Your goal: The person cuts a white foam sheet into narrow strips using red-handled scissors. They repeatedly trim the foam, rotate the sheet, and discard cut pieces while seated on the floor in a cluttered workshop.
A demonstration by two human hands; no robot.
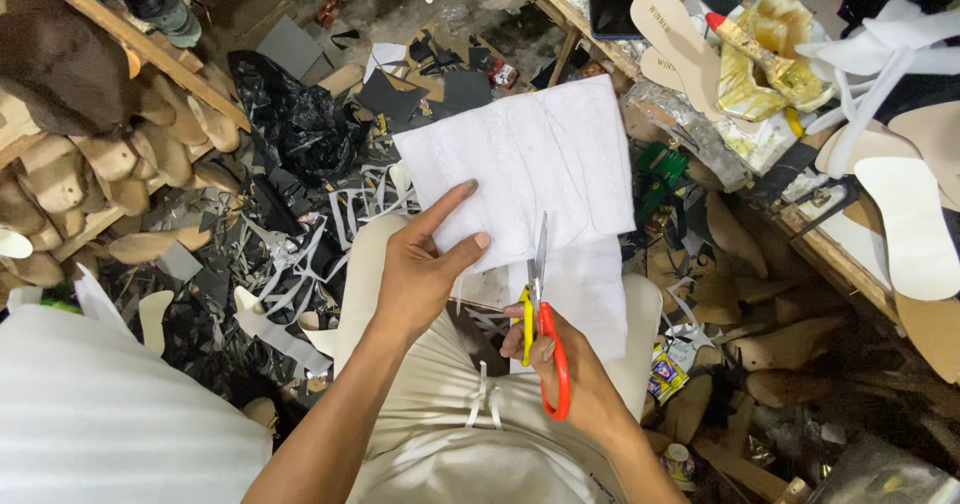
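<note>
Scrap-littered workshop floor [300,254] lies below, a cluttered counter [830,254] far right. Centre, a white sheet [540,164] is pinched by the left hand [420,274]; the right hand [560,364] grasps red-and-yellow scissors [540,314], mid-cut, blades needing to follow the drawn line.

The floor [420,4] is dark and strewn with offcuts: black and grey sheet scraps [440,89] at the far middle, and pale cut strips [290,264] tangled among them nearer in. A crumpled black plastic bag [290,114] lies left of centre. On the left, a slanted wooden shelf [140,44] carries rows of tan wooden shoe lasts [120,159]. On the right, a wooden workbench [840,264] bears pale insole cutouts [905,224], white straps [880,59], and a glue-smeared tin with a brush [765,49]. More lasts [790,344] lie under the bench.
</note>
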